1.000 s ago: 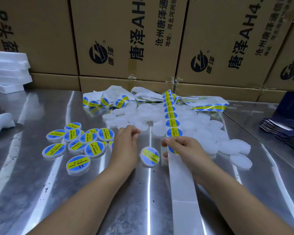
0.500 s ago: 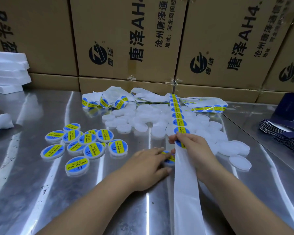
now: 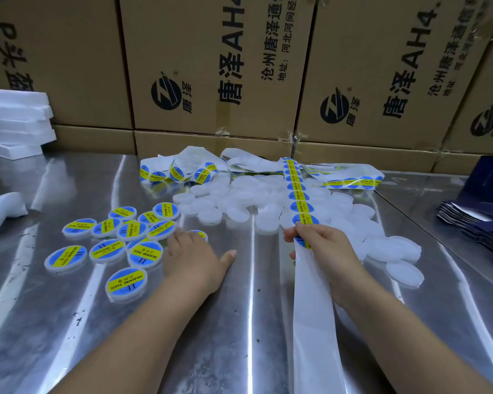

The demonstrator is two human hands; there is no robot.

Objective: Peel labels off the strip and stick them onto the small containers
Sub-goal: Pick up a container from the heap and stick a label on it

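Note:
A white backing strip (image 3: 313, 322) with round blue-and-yellow labels (image 3: 300, 207) runs from the near edge up the steel table. My right hand (image 3: 325, 251) pinches the strip at its nearest label. My left hand (image 3: 194, 257) lies flat with straight fingers on a labelled container (image 3: 200, 234), mostly hidden under the fingertips, at the right edge of a cluster of several labelled containers (image 3: 125, 237). A pile of unlabelled white containers (image 3: 256, 206) lies behind and to the right.
More coiled label strip (image 3: 182, 169) lies at the back, in front of stacked cardboard boxes (image 3: 211, 66). White foam sheets (image 3: 15, 123) sit at the far left, a white object (image 3: 0, 211) below them. Dark blue packets (image 3: 478, 223) lie at the right.
My left hand has slid a freshly labelled container from beside the strip leftward to the labelled cluster. My right hand stayed on the strip, which has shifted a little right.

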